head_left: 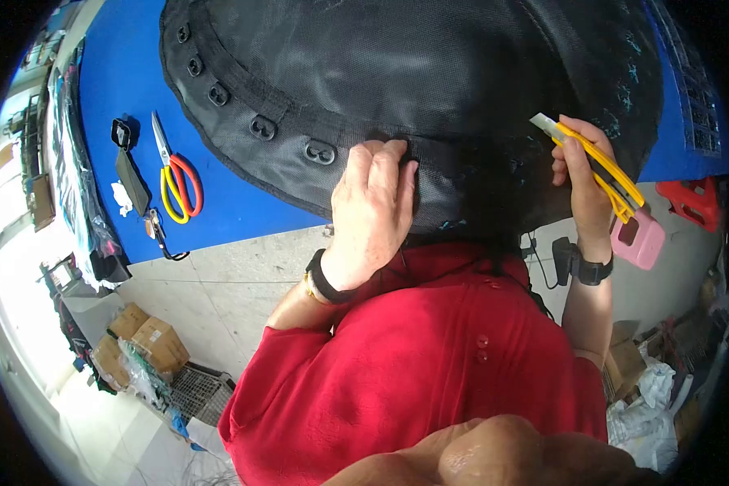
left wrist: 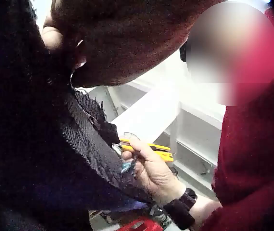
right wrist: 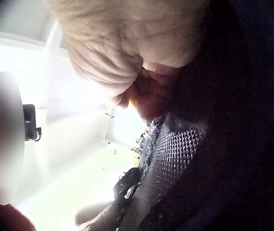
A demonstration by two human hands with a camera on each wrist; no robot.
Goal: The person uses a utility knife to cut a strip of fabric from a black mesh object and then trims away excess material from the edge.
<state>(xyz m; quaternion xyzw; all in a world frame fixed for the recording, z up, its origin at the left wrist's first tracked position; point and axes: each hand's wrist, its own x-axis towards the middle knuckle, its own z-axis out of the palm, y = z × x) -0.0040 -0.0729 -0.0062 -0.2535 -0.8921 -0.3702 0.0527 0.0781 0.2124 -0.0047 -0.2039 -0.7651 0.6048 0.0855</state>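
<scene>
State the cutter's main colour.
The cutter is mostly yellow, best seen in the head view.

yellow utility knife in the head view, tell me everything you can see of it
The yellow utility knife has a slim yellow body, plastic by its look, with a dark strip along it and a silvery front end. The right hand grips its front part, and the rear sticks out behind. It slants with its tip toward the upper left, over black mesh fabric; whether the tip touches that is unclear.
</scene>
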